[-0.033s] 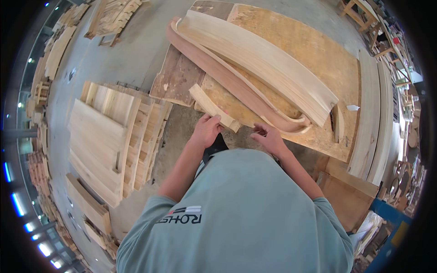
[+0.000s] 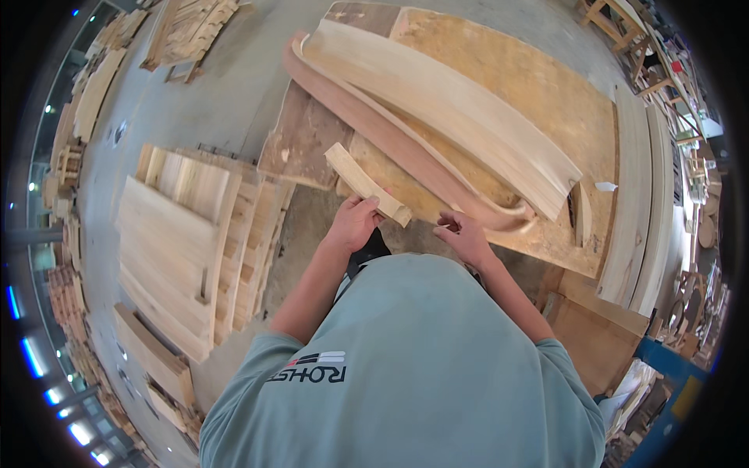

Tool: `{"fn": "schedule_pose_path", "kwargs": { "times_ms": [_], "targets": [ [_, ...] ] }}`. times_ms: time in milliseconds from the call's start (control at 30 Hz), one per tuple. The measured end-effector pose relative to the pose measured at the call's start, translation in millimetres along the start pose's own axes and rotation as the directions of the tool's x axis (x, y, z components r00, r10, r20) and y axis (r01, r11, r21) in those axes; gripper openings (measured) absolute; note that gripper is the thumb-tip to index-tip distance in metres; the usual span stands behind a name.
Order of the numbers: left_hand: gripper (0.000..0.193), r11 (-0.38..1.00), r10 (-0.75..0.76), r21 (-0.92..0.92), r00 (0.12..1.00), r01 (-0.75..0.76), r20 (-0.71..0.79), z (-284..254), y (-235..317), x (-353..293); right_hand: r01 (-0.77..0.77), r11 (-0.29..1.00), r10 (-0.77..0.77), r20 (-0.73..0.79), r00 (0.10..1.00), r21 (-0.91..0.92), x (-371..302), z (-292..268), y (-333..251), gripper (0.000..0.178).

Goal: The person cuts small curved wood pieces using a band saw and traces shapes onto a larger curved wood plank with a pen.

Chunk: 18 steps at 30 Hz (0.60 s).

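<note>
My left hand (image 2: 355, 225) grips the near end of a short, slightly curved pale wooden block (image 2: 360, 179), thumb on top. The block slants away to the far left, over the near edge of the workbench (image 2: 515, 74). To its right, my right hand (image 2: 466, 237) is held with curled fingers, thumb and forefinger close together; anything between them is too small to make out. Beyond both hands, a long curved reddish-brown wooden rail (image 2: 390, 144) lies on the bench. Behind it rests a wide, pale curved wooden panel (image 2: 445, 97).
A small curved wood piece (image 2: 581, 212) and a white scrap (image 2: 605, 186) lie on the bench's right part. Long boards (image 2: 629, 218) stand along its right side. On the left are stacked wooden panels (image 2: 168, 257). A blue frame (image 2: 663, 382) stands at lower right.
My right hand's fingertips have shifted slightly to the right, a little away from the block. My left hand keeps its hold.
</note>
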<state>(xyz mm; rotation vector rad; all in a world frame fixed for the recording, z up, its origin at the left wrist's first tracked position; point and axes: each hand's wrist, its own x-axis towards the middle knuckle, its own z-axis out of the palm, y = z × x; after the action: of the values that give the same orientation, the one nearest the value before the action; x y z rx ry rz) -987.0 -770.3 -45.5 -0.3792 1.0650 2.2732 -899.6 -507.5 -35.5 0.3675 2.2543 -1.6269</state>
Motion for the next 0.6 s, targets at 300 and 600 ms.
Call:
{"fn": "schedule_pose_path", "kwargs": {
  "times_ms": [300, 600],
  "targets": [
    [0.038, 0.970, -0.168, 0.173, 0.985, 0.172, -0.037, -60, 139, 121, -0.041, 0.959, -0.033, -0.258, 0.966, -0.279, 88, 46, -61, 0.049],
    [0.026, 0.882, -0.158, 0.419, 0.974, 0.214, -0.164, -58, 163, 185, -0.259, 0.732, -0.186, -0.551, 0.813, -0.630, 167, 46, -51, 0.035]
  ]
}}
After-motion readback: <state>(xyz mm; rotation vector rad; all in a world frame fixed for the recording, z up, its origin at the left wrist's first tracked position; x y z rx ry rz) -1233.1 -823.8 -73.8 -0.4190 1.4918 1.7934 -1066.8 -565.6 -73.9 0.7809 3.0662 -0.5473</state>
